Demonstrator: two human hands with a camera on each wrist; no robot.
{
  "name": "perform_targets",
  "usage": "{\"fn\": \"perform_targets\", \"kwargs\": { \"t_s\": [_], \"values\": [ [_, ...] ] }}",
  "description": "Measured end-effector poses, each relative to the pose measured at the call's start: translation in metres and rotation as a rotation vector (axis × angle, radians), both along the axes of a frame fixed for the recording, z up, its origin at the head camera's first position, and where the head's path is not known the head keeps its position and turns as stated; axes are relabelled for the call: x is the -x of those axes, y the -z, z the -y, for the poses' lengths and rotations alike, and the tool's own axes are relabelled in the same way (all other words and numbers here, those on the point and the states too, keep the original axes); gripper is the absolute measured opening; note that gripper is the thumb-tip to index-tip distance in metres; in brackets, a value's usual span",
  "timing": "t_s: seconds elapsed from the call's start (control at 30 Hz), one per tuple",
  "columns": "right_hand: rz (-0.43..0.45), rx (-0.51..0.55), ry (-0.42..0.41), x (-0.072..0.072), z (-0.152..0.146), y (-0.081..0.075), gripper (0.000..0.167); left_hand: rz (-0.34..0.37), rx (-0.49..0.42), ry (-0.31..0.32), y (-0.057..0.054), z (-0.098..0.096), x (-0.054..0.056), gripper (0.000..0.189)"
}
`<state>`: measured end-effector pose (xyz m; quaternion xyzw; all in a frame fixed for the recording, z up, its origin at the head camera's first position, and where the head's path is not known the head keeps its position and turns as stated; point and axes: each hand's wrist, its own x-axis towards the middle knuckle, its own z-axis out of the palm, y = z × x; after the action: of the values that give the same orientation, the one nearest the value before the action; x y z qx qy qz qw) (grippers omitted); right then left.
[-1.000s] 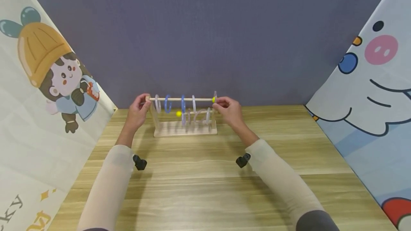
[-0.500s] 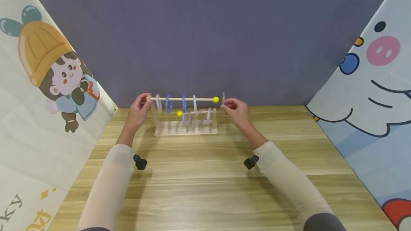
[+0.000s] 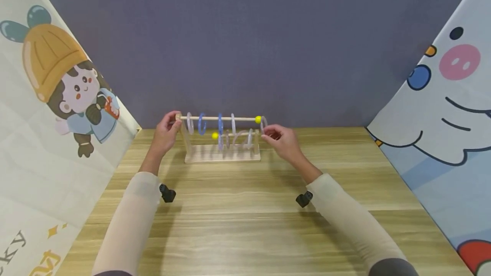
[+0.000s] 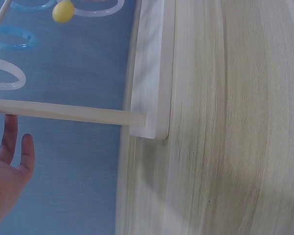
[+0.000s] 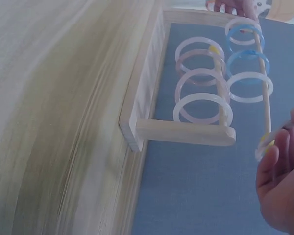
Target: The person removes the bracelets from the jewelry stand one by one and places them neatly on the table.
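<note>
Two pinches: left hand (image 3: 164, 134) on post (image 3: 185, 139), right hand (image 3: 284, 141) on ring (image 3: 265, 119); ring snagging the yellow ball (image 3: 258, 119) could tip rack (image 3: 203, 157).

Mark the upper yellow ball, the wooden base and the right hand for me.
Upper yellow ball (image 3: 258, 119), head view: its middle.
Wooden base (image 4: 149, 68), left wrist view: top face.
Right hand (image 3: 284, 142), head view: middle of the hand.

Pale ring (image 3: 262, 126) (upright) just beside yellow bead (image 3: 258, 119) of wooden rack (image 3: 222, 155).
</note>
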<state>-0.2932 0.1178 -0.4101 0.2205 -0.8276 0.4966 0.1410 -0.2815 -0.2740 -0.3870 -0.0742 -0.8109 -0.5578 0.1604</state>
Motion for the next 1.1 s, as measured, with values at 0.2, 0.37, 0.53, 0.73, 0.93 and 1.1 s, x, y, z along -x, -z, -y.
{"fn": "perform_targets", "kwargs": {
  "t_s": [0.2,0.37,0.53,0.73,0.93,1.1],
  "values": [
    [-0.09,-0.073,-0.077,-0.005,0.007,0.005,0.017,0.002,0.03,-0.001,-0.011,-0.006,-0.01,0.04],
    [-0.184,-0.133,-0.193,-0.009,0.017,0.008,0.015,0.008,0.013,-0.006,-0.009,-0.005,-0.008,0.04],
    [-0.257,-0.215,-0.263,-0.011,0.026,0.011,0.014,-0.001,0.002,-0.011,0.007,0.005,0.006,0.04],
    [-0.326,-0.34,-0.339,-0.011,0.034,0.018,0.013,-0.001,0.017,-0.023,0.021,0.012,0.015,0.041],
    [-0.399,-0.471,-0.426,-0.011,0.042,0.026,0.01,-0.025,0.001,-0.007,0.021,0.011,0.015,0.041],
    [-0.397,-0.584,-0.492,-0.013,0.05,0.03,0.012,-0.041,0.007,-0.001,0.021,0.011,0.016,0.041]
  ]
}}
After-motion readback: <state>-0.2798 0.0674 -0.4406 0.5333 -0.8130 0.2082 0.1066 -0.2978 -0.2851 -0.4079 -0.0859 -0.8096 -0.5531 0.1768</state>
